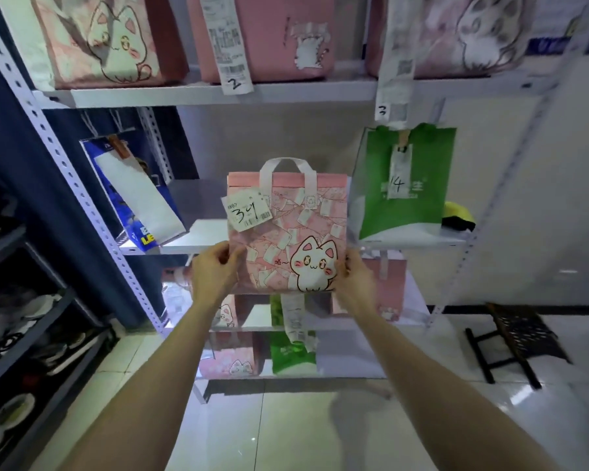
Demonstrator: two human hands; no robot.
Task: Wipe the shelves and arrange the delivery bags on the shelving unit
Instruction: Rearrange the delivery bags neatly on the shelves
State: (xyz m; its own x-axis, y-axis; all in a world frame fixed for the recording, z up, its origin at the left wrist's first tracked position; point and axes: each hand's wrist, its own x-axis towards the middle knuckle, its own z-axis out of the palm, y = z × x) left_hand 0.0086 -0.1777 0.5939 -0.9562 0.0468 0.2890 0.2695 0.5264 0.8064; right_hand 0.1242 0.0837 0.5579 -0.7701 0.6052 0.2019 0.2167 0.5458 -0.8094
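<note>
Hands: left [213, 271] and right [354, 282], arms outstretched, grip lower corners of upright pink cat bag [288, 232] before middle shelf [198, 237].

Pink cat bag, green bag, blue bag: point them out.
pink cat bag [286, 239], head view, front panel
green bag [405, 215], head view, front panel
blue bag [135, 232], head view, lower front corner

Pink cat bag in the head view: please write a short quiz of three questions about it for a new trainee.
1. True or false: the left hand and the right hand grip the pink cat bag by its lower sides.
2. Which number is written on its tag? A) 14 B) 34 C) 2
3. Fill in: the bag marked 14 is ____ in colour.
Key: 1 true; 2 B; 3 green.
</note>
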